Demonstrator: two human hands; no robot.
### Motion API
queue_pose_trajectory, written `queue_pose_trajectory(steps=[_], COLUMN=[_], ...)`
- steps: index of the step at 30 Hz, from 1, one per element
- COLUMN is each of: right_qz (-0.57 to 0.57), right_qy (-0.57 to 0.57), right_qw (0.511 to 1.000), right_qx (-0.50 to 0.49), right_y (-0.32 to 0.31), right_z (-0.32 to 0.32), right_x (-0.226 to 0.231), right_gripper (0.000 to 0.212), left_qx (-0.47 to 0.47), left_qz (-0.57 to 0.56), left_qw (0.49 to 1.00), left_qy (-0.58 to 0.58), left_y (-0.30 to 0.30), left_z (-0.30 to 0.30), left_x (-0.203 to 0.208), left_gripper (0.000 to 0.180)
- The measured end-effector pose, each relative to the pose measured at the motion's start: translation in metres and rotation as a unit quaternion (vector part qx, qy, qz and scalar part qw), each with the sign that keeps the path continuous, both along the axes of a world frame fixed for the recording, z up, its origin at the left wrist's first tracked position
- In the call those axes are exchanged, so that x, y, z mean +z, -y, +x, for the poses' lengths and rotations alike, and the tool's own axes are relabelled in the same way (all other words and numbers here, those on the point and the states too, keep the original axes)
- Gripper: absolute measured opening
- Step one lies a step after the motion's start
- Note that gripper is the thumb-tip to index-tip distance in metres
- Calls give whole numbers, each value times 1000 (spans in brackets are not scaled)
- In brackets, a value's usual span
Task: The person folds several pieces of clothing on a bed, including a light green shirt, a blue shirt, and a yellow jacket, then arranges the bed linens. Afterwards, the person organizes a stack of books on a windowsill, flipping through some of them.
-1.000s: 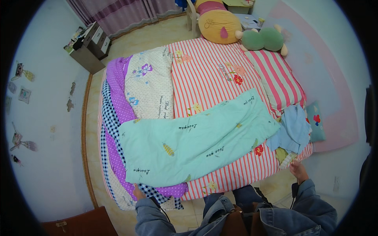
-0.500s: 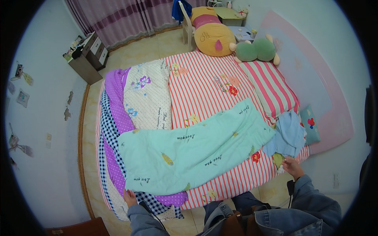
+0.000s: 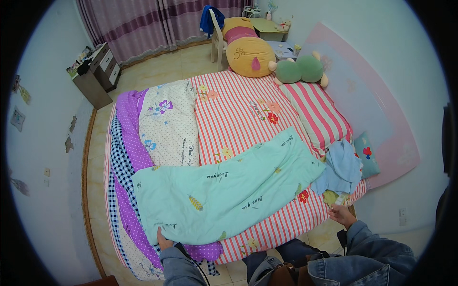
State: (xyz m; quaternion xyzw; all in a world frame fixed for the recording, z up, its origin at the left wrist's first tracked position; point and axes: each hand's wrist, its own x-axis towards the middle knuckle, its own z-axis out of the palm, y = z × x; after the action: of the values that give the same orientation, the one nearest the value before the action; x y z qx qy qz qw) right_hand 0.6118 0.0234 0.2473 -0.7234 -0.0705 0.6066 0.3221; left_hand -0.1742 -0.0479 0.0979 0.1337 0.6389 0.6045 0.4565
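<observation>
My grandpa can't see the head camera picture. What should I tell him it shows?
A person's left hand touches a mint-green cloth spread on a striped bed; the right hand is near a crumpled light-blue cloth. Beyond lie a yellow plush toy and a green one.

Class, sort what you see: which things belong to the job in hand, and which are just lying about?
Job in hand: mint-green cover, at the left hand; yellow-green cloth, by the right hand.
Lying about: striped pillow; green plush; orange plush.
</observation>
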Motion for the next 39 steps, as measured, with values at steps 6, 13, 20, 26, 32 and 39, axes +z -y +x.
queue_pose_trajectory(steps=[6, 13, 20, 26, 32, 39], right_qz=[-7, -3, -28, 24, -14, 18], right_qy=[-56, -69, -107, -124, -132, -162], right_qw=[998, 998, 994, 992, 990, 986], right_qx=[-1, 5, 3, -10, -51, -41], right_y=[-1, -13, -8, -3, 22, 12], right_z=[-1, -15, -18, 3, 21, 20], right_x=[-19, -45, -70, -76, -102, -140], right_gripper=[38, 36, 36, 42, 44, 45], left_qx=[209, 156, 284, 288, -70, -519], left_qz=[182, 139, 55, 80, -128, 50], left_qw=[949, 962, 956, 937, 889, 767], left_qy=[148, -178, -42, -180, -433, -373], left_y=[16, 156, 147, 24, -33, -117], left_z=[-49, -41, 8, 38, 173, 300], left_x=[110, 179, 159, 220, 214, 106], left_gripper=[60, 52, 55, 49, 47, 45])
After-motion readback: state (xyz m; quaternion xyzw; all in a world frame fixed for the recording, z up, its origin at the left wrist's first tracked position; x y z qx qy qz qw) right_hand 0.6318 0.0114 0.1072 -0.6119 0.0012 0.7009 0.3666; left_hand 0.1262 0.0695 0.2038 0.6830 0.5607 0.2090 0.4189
